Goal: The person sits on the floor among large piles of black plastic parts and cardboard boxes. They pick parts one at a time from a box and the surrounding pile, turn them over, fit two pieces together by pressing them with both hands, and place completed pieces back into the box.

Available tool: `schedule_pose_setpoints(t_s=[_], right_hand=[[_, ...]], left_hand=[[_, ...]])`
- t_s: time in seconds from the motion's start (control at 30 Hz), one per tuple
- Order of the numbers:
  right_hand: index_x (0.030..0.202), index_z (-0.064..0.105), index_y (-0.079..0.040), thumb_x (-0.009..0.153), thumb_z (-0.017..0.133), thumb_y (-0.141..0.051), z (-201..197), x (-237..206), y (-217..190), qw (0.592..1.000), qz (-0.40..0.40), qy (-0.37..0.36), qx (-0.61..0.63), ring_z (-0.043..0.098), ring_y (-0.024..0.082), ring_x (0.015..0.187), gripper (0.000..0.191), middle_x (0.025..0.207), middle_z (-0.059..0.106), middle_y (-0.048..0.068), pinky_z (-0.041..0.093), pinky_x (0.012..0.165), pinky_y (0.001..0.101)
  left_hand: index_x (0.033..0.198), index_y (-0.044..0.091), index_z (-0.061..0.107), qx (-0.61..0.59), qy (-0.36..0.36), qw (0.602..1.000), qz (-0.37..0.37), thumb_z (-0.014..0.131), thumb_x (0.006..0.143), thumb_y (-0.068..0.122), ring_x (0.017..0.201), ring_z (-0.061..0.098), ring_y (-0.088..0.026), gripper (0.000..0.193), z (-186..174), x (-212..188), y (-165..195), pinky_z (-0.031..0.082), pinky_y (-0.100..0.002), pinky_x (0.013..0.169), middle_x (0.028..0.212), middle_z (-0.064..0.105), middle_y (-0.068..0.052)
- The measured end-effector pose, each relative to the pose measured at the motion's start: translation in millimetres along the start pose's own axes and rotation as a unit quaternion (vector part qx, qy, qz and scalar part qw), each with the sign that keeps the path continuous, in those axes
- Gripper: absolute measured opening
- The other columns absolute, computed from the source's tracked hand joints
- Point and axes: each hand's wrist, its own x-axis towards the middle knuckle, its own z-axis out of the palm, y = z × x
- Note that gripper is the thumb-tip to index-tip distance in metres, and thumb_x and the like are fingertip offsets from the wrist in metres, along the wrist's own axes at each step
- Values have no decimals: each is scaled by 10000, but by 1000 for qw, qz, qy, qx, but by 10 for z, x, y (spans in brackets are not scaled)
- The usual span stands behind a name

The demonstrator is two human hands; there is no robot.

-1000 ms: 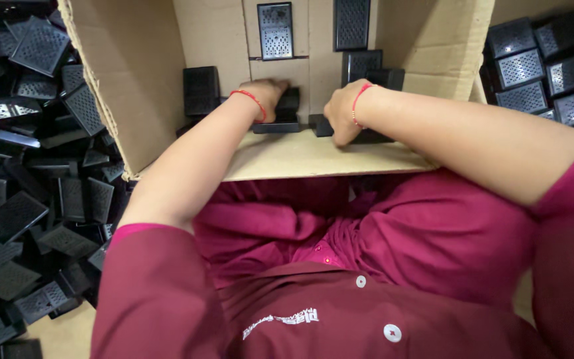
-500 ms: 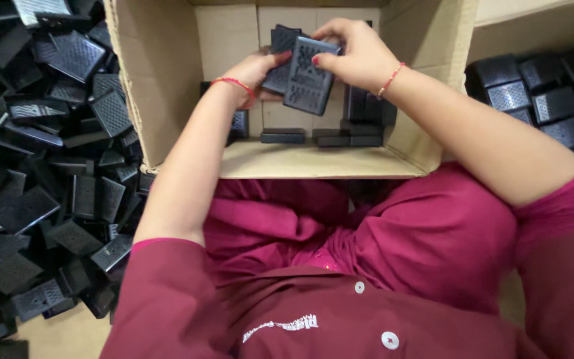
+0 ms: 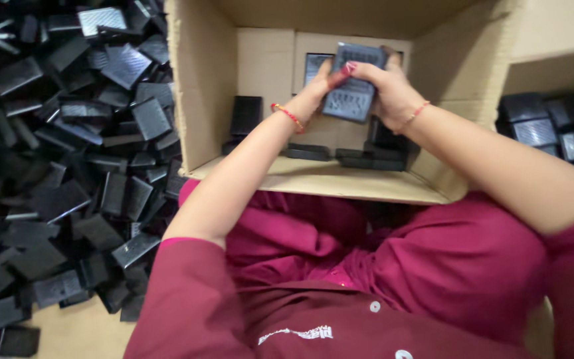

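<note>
left hand (image 3: 320, 90) + right hand (image 3: 386, 93): fingers pinching grey ribbed plastic plate (image 3: 352, 93) over cardboard box (image 3: 200, 100) | likely light, stiff, slick | grip by edges

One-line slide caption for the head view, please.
Both hands, left hand and right hand, hold a black ribbed plastic part over an open cardboard box.

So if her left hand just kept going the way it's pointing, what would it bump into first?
Probably the back wall of the cardboard box, past the dark ribbed part that the left hand already touches; depth is unclear.
</note>
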Motion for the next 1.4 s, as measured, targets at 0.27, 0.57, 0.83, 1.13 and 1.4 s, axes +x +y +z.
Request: schedule_pose_setpoints(t_s=[0.27,0.57,0.83,1.13,1.4], right_hand=[[1568,173,-23,771,833,-127,42,-29,-143,998,-31,-38,-41,616,275,1219,1041,1351,533,172,601,962,487],[1579,155,-53,759,816,-139,163,-212,-293,996,-12,-51,-70,610,285,1229,1056,1359,528,170,592,949,485],[1577,170,-73,756,808,-126,92,-249,-328,994,-17,-34,-102,608,279,1198,1042,1348,517,155,576,903,500],[1560,179,-29,751,816,-87,2,-129,-266,998,-31,-47,-41,629,283,1210,1031,1331,537,176,599,963,477],[1577,145,-24,751,820,-92,37,-155,-268,997,-28,-55,-55,615,283,1231,1068,1361,526,182,588,974,458]], left_hand=[[1533,199,476,699,131,661,-239,722,856,591,1523,331,-356,821,-313,-407,541,352,-549,1199,1639,366,-143],[1540,204,415,675,210,583,-400,807,801,424,1487,300,-392,865,-670,-489,227,388,-597,1135,1614,297,-168],[1452,156,545,680,198,642,-295,758,820,267,1347,527,-359,676,-542,-504,370,513,-511,1061,1458,539,-180],[1234,150,743,664,67,622,-409,768,777,341,1198,671,-282,496,-537,-632,397,550,-448,984,1304,672,-120],[1278,145,691,680,53,600,-418,803,734,322,1202,665,-299,582,-678,-578,242,543,-445,993,1303,674,-136]])
